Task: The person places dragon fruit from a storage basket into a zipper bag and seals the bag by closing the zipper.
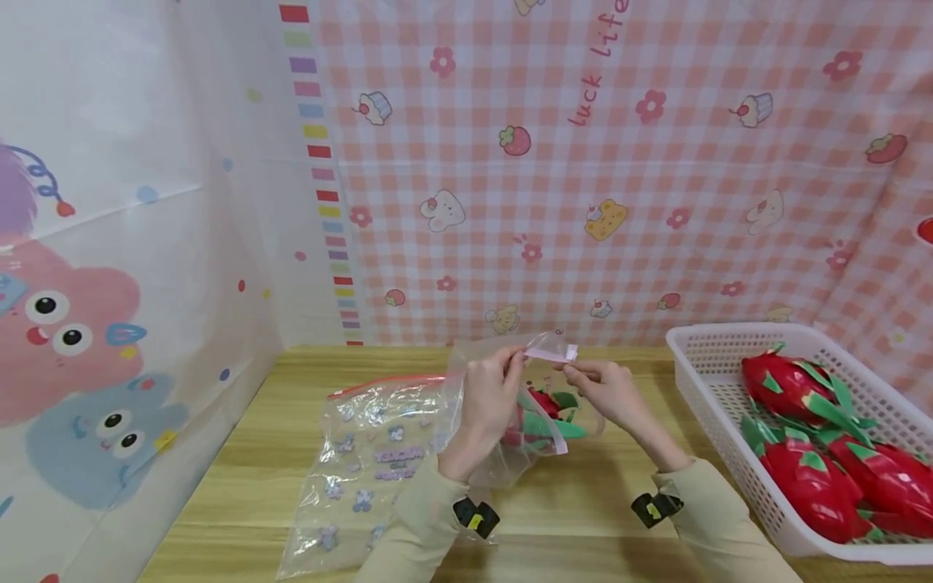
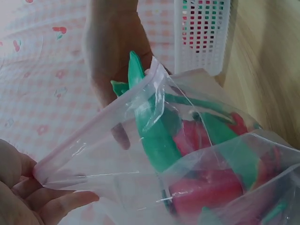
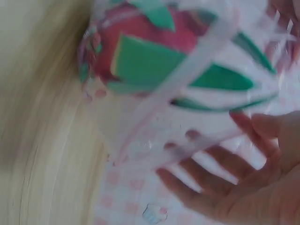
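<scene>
A clear resealable bag [image 1: 503, 461] with a pale pink strip along its mouth hangs between both hands above the table. Inside lies a red dragon fruit [image 2: 206, 190] with green leaf tips; one leaf [image 2: 136, 70] pokes out past the mouth. The left hand [image 1: 490, 397] pinches one end of the bag's rim, and its fingers show at the lower left of the left wrist view. At the other end the right hand [image 1: 603, 393] holds the rim between thumb and fingers. Blurred film partly covers the right fingertips in the right wrist view.
Left of the hands, another clear printed bag [image 1: 364, 478] with a red zip strip lies flat on the wooden table [image 1: 568, 534]. A white perforated basket [image 1: 692, 389] at the right holds several dragon fruits [image 1: 809, 486]. Patterned cloth [image 1: 554, 178] hangs behind.
</scene>
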`<move>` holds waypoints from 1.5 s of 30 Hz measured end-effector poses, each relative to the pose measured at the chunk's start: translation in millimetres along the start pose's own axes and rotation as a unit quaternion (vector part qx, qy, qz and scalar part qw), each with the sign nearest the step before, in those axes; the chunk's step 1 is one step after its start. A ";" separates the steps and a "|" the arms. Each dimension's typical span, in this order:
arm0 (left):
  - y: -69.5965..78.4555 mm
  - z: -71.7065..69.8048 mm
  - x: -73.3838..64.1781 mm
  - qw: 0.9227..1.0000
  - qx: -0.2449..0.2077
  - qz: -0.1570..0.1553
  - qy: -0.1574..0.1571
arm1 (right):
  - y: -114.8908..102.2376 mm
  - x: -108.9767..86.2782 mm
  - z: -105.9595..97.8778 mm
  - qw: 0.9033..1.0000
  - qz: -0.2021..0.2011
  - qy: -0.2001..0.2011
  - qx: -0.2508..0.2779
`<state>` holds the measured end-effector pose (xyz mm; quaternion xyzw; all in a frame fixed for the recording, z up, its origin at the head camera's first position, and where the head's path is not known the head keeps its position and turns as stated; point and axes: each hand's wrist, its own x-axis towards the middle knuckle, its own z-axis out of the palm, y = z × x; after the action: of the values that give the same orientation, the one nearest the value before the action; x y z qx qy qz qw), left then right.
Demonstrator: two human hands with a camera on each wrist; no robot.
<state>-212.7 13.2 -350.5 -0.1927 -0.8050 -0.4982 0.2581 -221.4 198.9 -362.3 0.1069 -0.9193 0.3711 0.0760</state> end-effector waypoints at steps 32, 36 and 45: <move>17.2 -23.8 14.7 0.995 0.053 0.041 0.075 | -7.3 -4.1 -34.5 0.959 -0.084 0.267 -0.036; 16.8 -22.7 11.9 0.996 0.048 0.029 0.074 | -9.2 -3.7 -33.5 0.961 -0.077 0.264 -0.020; 16.5 -26.1 21.5 0.992 0.027 0.052 0.114 | -14.4 -3.0 -36.1 0.954 -0.088 0.286 0.033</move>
<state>-214.6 -2.1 -316.1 -0.1692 -0.7722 -0.4808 0.3793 -212.7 214.5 -327.6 0.0797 -0.8334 0.4080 0.3642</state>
